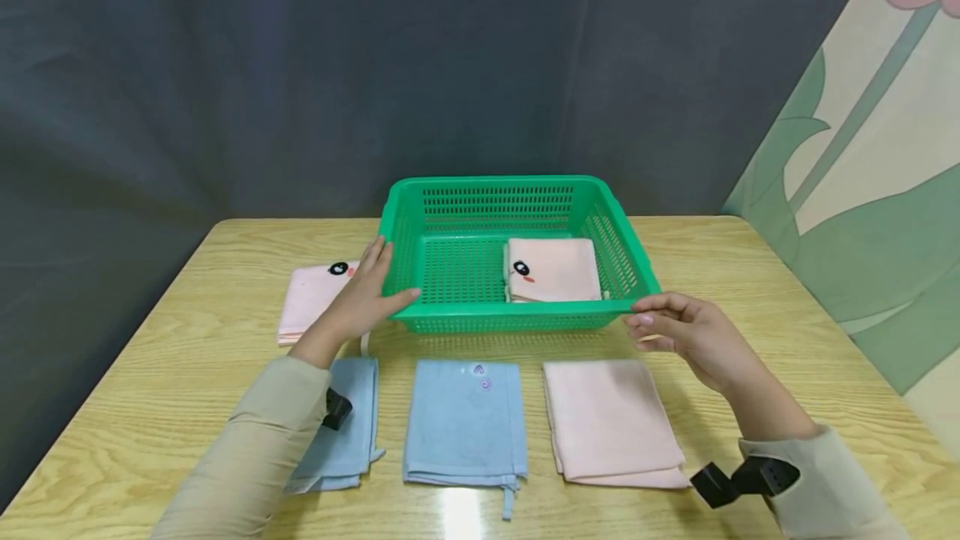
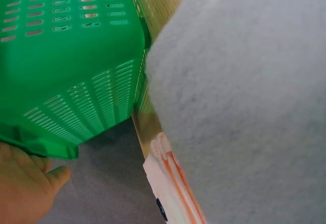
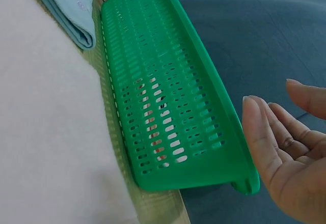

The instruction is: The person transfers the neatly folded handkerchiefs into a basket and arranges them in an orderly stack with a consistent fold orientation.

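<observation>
A green plastic basket [image 1: 510,312] with slotted sides stands at the back of the table. Inside, at its right, lies a folded pink towel [image 1: 562,269] with an embroidered eye. My left hand [image 1: 363,294] rests at the basket's front left corner, fingers extended along the side rim and thumb spread over the front rim. At the opposite front corner is my right hand [image 1: 690,336], its fingers slightly bent right by the rim. In the right wrist view, the right hand's thumb [image 3: 308,98] stands apart from the fingers, with nothing between them.
Another folded pink towel [image 1: 307,298] lies left of the basket, partly behind the left hand. Along the front are a blue towel [image 1: 352,423] partly under the left sleeve, a second blue towel [image 1: 465,423] and a plain pink towel [image 1: 611,423]. A dark curtain [image 1: 480,65] hangs behind.
</observation>
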`<state>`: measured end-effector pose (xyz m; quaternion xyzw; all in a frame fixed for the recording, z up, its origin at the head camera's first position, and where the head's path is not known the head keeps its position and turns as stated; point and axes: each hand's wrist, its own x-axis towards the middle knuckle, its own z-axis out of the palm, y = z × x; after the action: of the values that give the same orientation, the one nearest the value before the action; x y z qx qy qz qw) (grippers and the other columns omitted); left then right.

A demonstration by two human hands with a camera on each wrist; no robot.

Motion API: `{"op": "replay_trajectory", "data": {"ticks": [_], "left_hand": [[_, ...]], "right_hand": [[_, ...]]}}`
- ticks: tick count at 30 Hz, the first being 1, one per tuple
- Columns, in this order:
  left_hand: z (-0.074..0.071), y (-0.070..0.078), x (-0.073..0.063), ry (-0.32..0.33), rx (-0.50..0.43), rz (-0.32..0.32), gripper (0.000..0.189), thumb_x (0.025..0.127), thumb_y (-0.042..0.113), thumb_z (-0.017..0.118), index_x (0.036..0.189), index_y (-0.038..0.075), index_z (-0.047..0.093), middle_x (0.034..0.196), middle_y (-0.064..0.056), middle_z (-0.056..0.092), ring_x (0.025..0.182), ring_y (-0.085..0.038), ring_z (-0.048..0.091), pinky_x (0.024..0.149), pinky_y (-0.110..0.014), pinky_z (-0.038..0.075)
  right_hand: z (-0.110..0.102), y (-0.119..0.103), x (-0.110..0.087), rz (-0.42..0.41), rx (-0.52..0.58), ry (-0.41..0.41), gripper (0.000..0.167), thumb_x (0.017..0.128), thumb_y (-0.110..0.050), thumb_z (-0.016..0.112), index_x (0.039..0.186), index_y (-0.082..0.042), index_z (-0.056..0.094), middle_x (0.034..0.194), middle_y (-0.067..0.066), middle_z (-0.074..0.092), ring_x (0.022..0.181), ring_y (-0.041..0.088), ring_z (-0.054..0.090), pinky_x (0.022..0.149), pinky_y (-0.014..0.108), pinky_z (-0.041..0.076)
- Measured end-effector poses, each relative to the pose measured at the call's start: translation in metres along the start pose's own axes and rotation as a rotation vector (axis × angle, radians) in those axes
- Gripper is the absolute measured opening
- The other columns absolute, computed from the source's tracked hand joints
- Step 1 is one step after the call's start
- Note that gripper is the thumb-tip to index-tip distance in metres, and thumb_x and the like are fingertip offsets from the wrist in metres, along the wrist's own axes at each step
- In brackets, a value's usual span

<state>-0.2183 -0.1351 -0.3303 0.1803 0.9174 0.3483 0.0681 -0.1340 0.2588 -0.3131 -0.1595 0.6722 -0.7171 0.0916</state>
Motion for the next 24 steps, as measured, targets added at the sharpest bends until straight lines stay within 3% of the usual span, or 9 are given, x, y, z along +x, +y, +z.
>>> {"op": "replay_trajectory", "data": {"ticks": [15,21,24], "left_hand": [[-0.001,-0.001,0.0,-0.005,0.008,0.004,0.089,0.081,0.056,0.045,0.139,0.01,-0.005,0.142,-0.003,-0.016,0.128,-0.023,-0.012,0.095,-0.055,0.011],[-0.001,-0.001,0.0,-0.004,0.004,0.001,0.089,0.081,0.055,0.045,0.139,0.01,-0.005,0.142,-0.002,-0.016,0.128,-0.023,-0.011,0.095,-0.055,0.011],[0.0,-0.001,0.001,-0.004,0.006,0.004,0.089,0.081,0.055,0.045,0.139,0.01,-0.005,0.142,-0.002,-0.016,0.128,-0.022,-0.012,0.095,-0.055,0.011]], "right_hand": [[-0.009,0.02,-0.015,0.108,-0.05,0.063,0.011,0.087,-0.003,0.049,0.092,-0.007,0.059,0.087,0.003,0.06,0.081,0.015,0.059,0.067,0.029,0.048],[-0.011,0.024,-0.018,0.173,-0.155,0.104,0.009,0.087,-0.006,0.051,0.093,-0.004,0.057,0.087,0.004,0.06,0.078,0.015,0.059,0.067,0.031,0.048],[-0.013,0.026,-0.019,0.231,-0.221,0.13,0.016,0.086,-0.008,0.052,0.097,0.004,0.054,0.088,0.005,0.059,0.079,0.017,0.059,0.069,0.033,0.048]]}}
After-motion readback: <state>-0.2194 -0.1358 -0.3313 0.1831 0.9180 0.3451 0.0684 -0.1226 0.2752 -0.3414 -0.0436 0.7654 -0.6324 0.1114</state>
